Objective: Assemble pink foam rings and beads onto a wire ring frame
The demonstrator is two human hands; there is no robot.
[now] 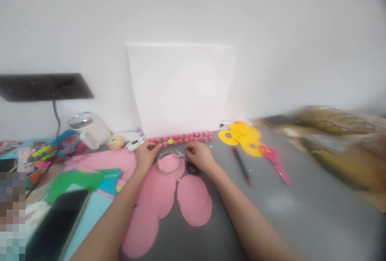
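Nearest the camera, a dark phone [57, 222] lies on blue paper at the left, and pink paper circles [169, 200] overlap on the grey counter [301, 208]; they look thin, limp and matte, so they probably lift best by an edge. Beyond them a clear ring [169, 163], likely a roll of tape or a plastic hoop, rests flat on the pink paper between both hands. It looks light, stiff and smooth, perhaps slippery, and the rim seems the place to pinch it. The left hand [146, 155] sits at the ring's left edge with fingers curled narrow against it; the right hand [199, 156] touches its right side, fingers bent close, though blur hides whether they hold anything. Farther right lie a dark pen [241, 166], pink scissors [275, 162] and yellow paper cutouts [241, 136]. A row of red beads [187, 137] runs below a white board [182, 88] leaning on the wall.
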